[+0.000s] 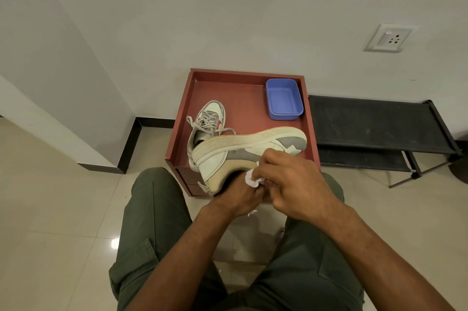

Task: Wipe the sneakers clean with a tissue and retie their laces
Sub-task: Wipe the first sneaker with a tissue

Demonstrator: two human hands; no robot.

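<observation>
A white and grey sneaker point(243, 151) is held on its side above the near edge of a red-brown tray point(310, 113), sole turned away from me, toe to the right. My left hand point(235, 196) grips it from underneath near the opening. My right hand point(291, 181) pinches a crumpled white tissue point(253, 179) against the shoe's side near the collar. A second sneaker point(209, 121) with grey laces and a red mark lies in the tray behind, its laces loose and spread.
A blue plastic tub point(283, 98) stands in the tray's far right corner. A low black rack point(379, 128) stands right of the tray against the wall. My knees in green trousers point(152, 222) flank the tray. A scrap of tissue point(252, 213) shows below my left hand.
</observation>
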